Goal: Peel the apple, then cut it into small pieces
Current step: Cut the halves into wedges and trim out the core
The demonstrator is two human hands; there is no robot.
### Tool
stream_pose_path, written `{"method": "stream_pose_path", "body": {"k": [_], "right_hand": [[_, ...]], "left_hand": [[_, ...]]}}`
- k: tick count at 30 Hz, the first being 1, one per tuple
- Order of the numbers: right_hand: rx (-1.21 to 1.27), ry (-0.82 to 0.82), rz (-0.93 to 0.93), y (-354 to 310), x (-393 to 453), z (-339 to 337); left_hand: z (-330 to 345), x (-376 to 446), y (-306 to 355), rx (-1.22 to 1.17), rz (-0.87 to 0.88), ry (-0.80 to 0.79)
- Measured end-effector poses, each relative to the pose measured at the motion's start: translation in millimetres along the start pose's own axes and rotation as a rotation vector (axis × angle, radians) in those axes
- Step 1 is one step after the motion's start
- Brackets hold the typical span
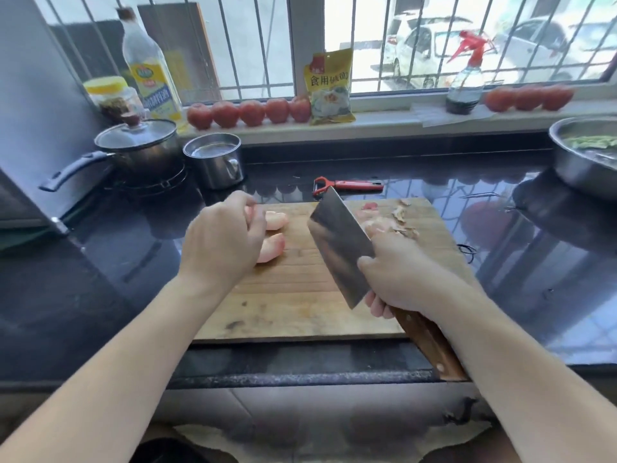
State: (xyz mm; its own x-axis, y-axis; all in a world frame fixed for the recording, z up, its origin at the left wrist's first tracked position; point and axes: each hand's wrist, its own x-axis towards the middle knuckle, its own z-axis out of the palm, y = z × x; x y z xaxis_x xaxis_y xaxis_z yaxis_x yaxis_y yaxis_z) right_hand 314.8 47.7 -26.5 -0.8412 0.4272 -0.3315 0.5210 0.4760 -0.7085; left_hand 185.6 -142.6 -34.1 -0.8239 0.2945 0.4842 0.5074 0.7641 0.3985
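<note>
The left hand curls over peeled apple pieces beneath its fingers, likely steadying them for slicing. To its right, the right hand grasps a cleaver, blade raised and tilted. Both work above a wooden cutting board on the glossy dark worktop under a barred window.

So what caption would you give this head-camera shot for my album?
Left hand holds peeled apple pieces on the cutting board; right hand grips a raised cleaver.
</note>
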Motion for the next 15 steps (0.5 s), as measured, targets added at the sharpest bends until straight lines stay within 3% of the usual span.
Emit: {"method": "stream_pose_path", "body": {"k": [3,7,15], "right_hand": [[-0.164,0.057,-0.058,-7,5,1],[-0.246,0.113,-0.004,0,1,-16],[-0.087,0.138,0.025,-16,28,-47]], "left_hand": [[-11,-16,-5,0.021,0.041,-0.068],[-22,-35,-3,-0.027,0.046,-0.096],[-8,-19,3,-0.244,-0.097,-0.195]]}}
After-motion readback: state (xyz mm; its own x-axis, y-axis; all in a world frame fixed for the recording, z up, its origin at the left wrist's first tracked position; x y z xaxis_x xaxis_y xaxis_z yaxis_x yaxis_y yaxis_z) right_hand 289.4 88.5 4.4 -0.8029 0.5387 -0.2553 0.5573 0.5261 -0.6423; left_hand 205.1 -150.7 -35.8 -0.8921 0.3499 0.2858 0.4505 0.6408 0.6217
